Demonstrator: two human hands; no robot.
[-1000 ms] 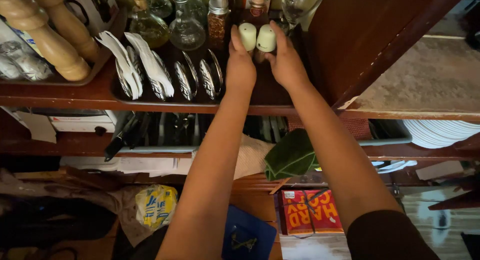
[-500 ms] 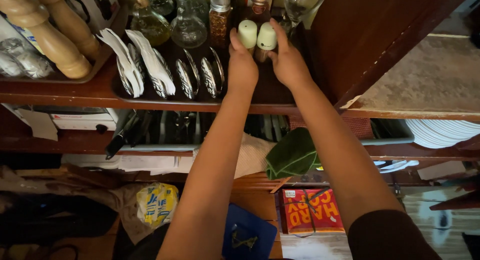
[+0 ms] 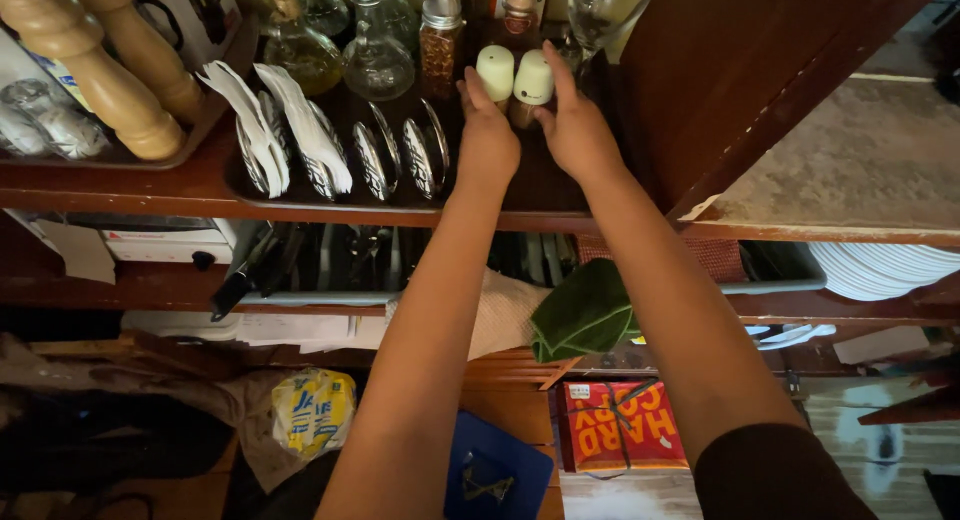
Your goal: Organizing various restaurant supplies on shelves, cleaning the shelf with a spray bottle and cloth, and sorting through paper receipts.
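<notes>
**A:** Head view, both arms up at a dark wooden shelf (image 3: 200, 185). Left hand (image 3: 487, 140), right hand (image 3: 578, 130). What do they have?

**B:** Two pale shakers with rounded tops, upright and touching. Left shaker (image 3: 495, 73), right shaker (image 3: 533, 78). Left hand's fingertips sit at the base of the left one, right hand's fingers run up the side of the right one.

**A:** Grip?

**B:** Both hands are loosely cupped, fingers partly spread. They touch the shakers, but whether either one truly clasps its shaker, I cannot tell; the contact side is hidden.

**A:** Where do the shakers stand?

**B:** On a dark tray (image 3: 540, 195) on the shelf, toward its right end.

**A:** Neighbours?

**B:** Behind them, a spice jar (image 3: 441, 45) with red flakes and a smaller jar with a cork (image 3: 518, 8). A wine glass (image 3: 605, 10) just right. Glass bottles (image 3: 375, 50) further left. Spoons (image 3: 400, 155) standing on edge in a row, white spoons (image 3: 290, 120) beside them. Two wooden grinders (image 3: 100, 70) far left.

**A:** Below?

**B:** A rack of cutlery (image 3: 340, 260), a green cloth (image 3: 585, 315), stacked white plates (image 3: 885, 270) to the right, a red box (image 3: 620, 425) lower down.
</notes>
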